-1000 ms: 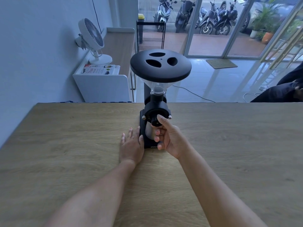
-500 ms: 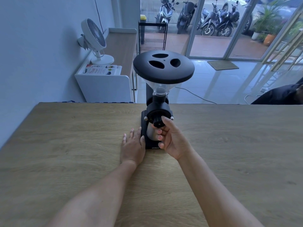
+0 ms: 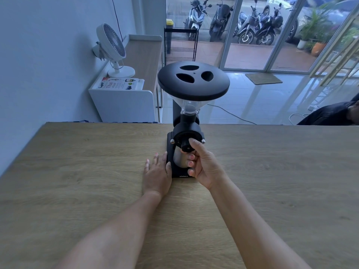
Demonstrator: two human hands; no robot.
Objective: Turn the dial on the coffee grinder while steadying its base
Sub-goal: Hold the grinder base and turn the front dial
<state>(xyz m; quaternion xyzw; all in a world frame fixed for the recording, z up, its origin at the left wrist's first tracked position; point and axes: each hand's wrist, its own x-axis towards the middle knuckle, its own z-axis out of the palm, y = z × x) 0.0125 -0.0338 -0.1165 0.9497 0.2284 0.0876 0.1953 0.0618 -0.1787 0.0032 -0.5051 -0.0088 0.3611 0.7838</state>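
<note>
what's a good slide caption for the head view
Right hand pinches the dial of a black grinder while the left hand braces its base on a wooden table.

**Lighting and Image Quality**

Daylight enters through the glass doors (image 3: pixel 250 33) at rear; the interior is dim with a cool blue cast. The tiled floor (image 3: pixel 258 101) shows pale reflections. Shadows on the wooden table (image 3: pixel 77 171) are soft. Wide-angle distortion bends the edges (door frames lean). Focus is sharp throughout.

Coffee grinder (image 3: pixel 185 133) stands on the table (image 3: pixel 77 181), near its far edge. Left hand (image 3: pixel 157 174) lies flat on the table against the base's left side; right hand (image 3: pixel 203 167) is at the dial (image 3: pixel 186 146), in front.
</note>
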